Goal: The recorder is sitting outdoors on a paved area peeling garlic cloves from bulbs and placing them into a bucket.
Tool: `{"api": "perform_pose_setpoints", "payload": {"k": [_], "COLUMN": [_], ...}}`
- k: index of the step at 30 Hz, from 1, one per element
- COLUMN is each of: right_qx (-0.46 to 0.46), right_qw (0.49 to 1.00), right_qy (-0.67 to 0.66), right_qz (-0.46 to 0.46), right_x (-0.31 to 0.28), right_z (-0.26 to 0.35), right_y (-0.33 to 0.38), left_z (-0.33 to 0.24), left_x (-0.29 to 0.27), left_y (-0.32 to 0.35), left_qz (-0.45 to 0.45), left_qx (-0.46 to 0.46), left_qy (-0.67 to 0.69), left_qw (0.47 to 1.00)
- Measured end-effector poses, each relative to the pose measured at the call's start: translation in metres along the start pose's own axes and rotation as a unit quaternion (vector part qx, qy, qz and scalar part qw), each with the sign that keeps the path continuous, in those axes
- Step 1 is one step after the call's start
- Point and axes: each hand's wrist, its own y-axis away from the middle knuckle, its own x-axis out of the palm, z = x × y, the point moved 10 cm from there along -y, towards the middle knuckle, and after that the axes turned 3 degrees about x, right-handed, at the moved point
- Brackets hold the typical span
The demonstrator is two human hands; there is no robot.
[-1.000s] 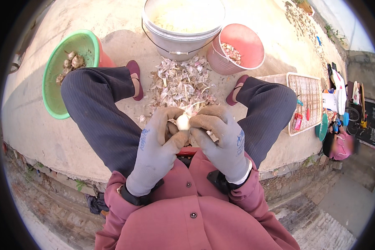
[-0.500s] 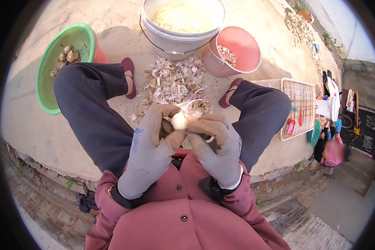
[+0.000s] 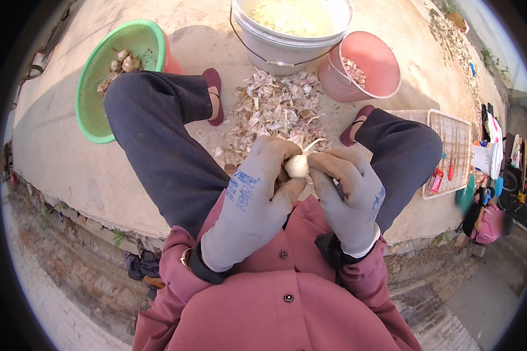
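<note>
Over my lap, a white garlic bulb with a thin pale stem sits between my gloved hands. My left hand is closed round its left side, fingers behind and thumb in front. At the other side, my right hand pinches with bent fingers against the bulb, partly hiding what its fingertips grip. Both gloves are grey knit with brown-stained fingers. On the ground beyond lies a heap of garlic skins, spread between my feet.
A white bucket with pale contents stands past the skins. Beside it is a pink bucket holding cloves. At left, a green basket holds unpeeled bulbs. A plastic crate lies at right; a person sits beyond it.
Loose papery skin has come away from the bulb, leaving its stem showing. My fingers have shifted their grip, and the whole view has swung so that things appear further right.
</note>
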Motion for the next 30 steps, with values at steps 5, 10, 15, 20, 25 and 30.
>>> {"api": "perform_pose_setpoints", "payload": {"k": [5,10,15,20,25,30], "right_qx": [-0.053,-0.077,-0.081,-0.048,0.082,0.376], "right_qw": [0.996,0.991,0.991,0.992,0.988,0.863], "right_qy": [0.066,0.095,0.068,0.067,-0.103,-0.326], "right_qz": [0.016,0.053,0.077,0.097,0.084,0.091], "right_x": [0.004,0.012,0.017,0.025,0.008,0.023], "right_z": [0.008,0.009,0.012,0.002,-0.013,-0.040], "right_y": [-0.002,-0.011,-0.003,0.010,0.014,0.019], "left_z": [0.004,0.007,0.025,0.025,0.013,-0.004], "left_x": [0.001,0.005,0.007,0.005,0.002,-0.005], "left_y": [0.003,0.004,0.008,0.005,0.001,-0.006], "left_qz": [-0.006,0.006,0.008,-0.013,-0.008,-0.028], "left_qx": [-0.019,-0.055,-0.143,-0.136,-0.096,-0.006], "left_qy": [0.003,0.013,0.143,0.225,0.172,0.064], "left_qw": [1.000,0.998,0.979,0.965,0.980,0.998]}}
